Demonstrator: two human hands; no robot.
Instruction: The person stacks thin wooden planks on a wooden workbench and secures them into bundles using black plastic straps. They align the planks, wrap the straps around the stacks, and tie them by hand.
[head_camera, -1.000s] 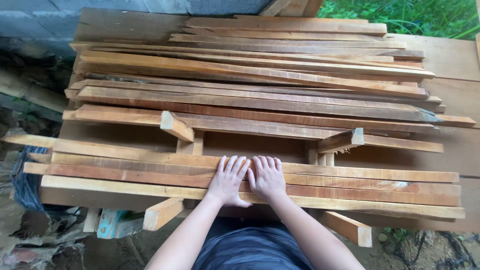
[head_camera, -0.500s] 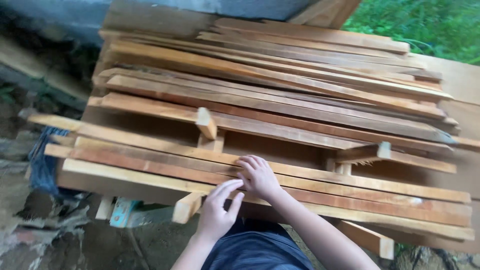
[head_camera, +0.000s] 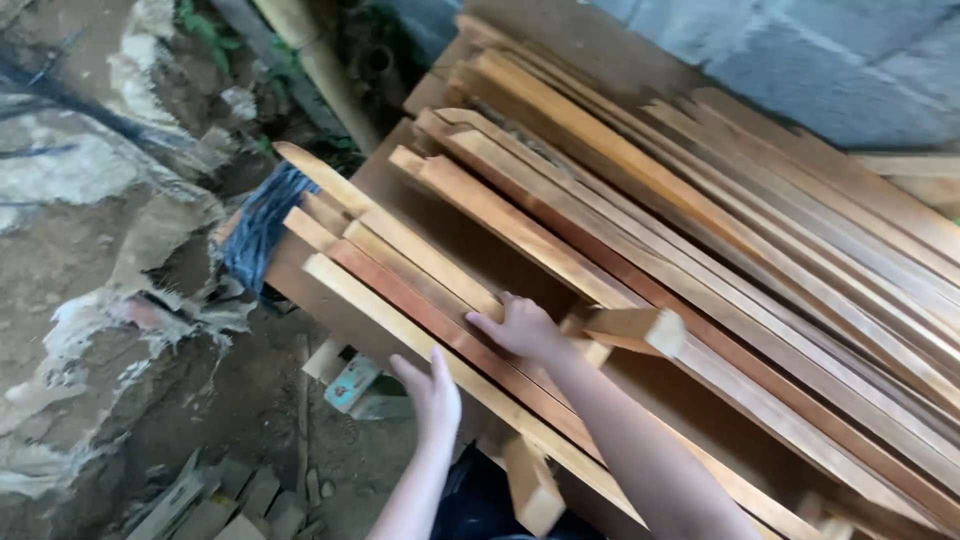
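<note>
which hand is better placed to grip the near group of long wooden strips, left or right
Right, probably. The right hand lies flat on the near long pale and reddish wooden strips, fingers spread. The left hand is open at their outer edge, off the top faces.

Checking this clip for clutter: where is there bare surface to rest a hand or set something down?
Free: the brown board between the near slats and the far slat stack, ahead of the right hand. The left hand is at the near edge. Crowded: the far stack and wood scraps on the ground.
</note>
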